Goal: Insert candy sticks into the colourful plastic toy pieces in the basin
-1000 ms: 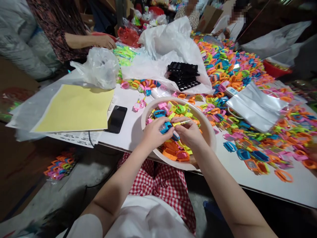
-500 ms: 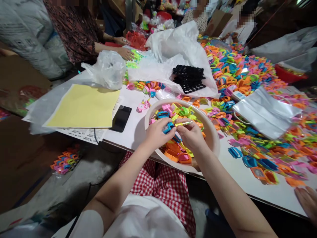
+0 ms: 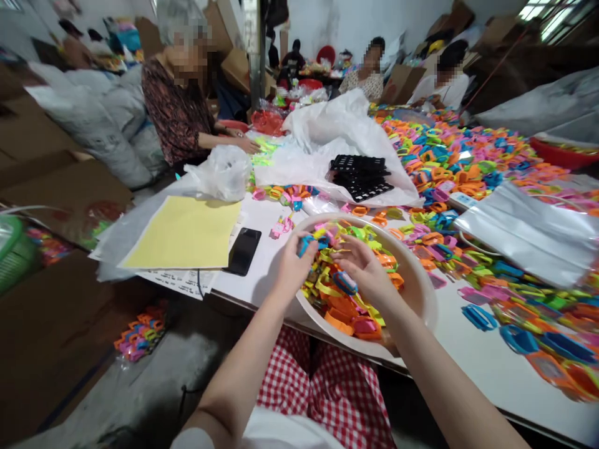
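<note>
A white round basin [image 3: 427, 305] at the table's front edge holds a heap of coloured plastic pieces [image 3: 339, 308]. Over its left side, my left hand [image 3: 296, 262] has its fingers closed on a blue piece [image 3: 307, 244]. My right hand [image 3: 362, 265] is over the middle of the heap, its fingers spread among yellow and pink pieces, with nothing clearly held. A blue oval piece [image 3: 345, 282] lies just below my right fingers.
Left of the basin are a black phone [image 3: 244, 251], a yellow sheet [image 3: 185, 234] and a clear plastic bag [image 3: 224, 171]. Behind lie black trays [image 3: 360, 176] on white plastic. Coloured pieces [image 3: 449, 156] cover the right side. A person [image 3: 175, 118] works at the far left.
The view has tilted up, showing more of the room. My right hand has opened and no longer pinches the thin yellow piece. My left hand still holds a blue piece.
</note>
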Demonstrator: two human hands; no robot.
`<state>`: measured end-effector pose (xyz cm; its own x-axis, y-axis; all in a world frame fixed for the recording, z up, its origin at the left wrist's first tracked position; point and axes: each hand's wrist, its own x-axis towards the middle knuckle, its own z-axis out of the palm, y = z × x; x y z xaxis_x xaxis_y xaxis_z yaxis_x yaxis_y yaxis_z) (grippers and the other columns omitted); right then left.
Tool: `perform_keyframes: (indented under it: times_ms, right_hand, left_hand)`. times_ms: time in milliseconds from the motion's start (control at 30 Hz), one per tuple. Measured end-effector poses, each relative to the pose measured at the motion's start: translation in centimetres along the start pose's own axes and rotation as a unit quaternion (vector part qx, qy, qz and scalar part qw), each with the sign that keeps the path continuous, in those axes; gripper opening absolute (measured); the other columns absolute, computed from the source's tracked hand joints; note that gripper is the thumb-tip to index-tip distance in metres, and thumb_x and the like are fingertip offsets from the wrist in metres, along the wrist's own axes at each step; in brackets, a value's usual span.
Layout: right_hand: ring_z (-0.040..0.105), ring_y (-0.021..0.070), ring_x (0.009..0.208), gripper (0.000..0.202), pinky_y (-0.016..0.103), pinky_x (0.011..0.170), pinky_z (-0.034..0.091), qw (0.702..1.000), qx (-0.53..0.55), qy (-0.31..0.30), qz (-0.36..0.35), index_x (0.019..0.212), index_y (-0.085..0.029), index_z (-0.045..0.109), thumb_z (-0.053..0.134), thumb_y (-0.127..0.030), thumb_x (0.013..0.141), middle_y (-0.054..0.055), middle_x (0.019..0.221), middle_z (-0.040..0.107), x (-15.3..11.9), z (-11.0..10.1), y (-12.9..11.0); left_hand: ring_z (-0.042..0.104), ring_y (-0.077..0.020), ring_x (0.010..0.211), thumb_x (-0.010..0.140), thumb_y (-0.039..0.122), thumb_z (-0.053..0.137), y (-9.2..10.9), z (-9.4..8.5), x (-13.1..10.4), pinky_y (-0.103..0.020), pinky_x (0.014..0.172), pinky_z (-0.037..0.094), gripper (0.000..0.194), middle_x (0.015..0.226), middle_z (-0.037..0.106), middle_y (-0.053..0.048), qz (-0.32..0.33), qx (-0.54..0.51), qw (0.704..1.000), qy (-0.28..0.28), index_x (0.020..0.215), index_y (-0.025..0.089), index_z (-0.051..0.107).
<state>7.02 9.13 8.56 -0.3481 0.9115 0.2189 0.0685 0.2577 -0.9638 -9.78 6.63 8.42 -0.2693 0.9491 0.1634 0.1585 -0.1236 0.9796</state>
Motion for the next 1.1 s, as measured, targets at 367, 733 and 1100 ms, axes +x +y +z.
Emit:
perform_keyframes:
  times_ms: [367, 733, 1100]
  right_hand:
    - [0.055, 0.0243, 0.091, 0.015, 0.037, 0.08, 0.037, 0.741, -0.569, -0.343, -0.099, 0.09, -0.019, 0.071, 0.059, -0.016, 0.082, 0.011, 0.1, 0.062, -1.3, 2.7, -0.5]
    - [0.055, 0.0181, 0.082, 0.022, 0.03, 0.075, 0.041, 0.819, -0.478, -0.287, -0.134, 0.094, -0.014, 0.067, 0.05, -0.005, 0.083, 0.009, 0.092, 0.06, -0.5, 1.8, 0.9]
    - [0.057, 0.0188, 0.092, 0.018, 0.036, 0.088, 0.045, 0.955, -0.259, -0.101, -0.103, 0.098, -0.018, 0.063, 0.053, -0.018, 0.083, 0.008, 0.098, 0.057, 0.5, -0.3, 0.5]
  left_hand:
    - [0.048, -0.0352, 0.121, 0.09, 0.048, 0.026, -6.2, -4.6, 11.9, -0.053, 0.099, 0.033, 0.052, 0.132, 0.047, -0.025, -0.189, 0.354, 0.916, 0.022, 0.124, 0.014, 0.047]
    - [0.042, -0.0284, 0.126, 0.089, 0.029, 0.035, -2.1, -3.7, 7.9, -0.047, 0.107, 0.025, 0.043, 0.133, 0.053, -0.011, 0.037, 0.38, 0.924, -0.034, 0.125, 0.02, 0.054]
    - [0.032, -0.033, 0.133, 0.072, 0.02, 0.066, -0.9, -1.7, 4.0, -0.058, 0.111, 0.006, 0.002, 0.126, 0.059, -0.005, 0.146, 0.393, 0.87, -0.259, 0.071, 0.022, 0.066]
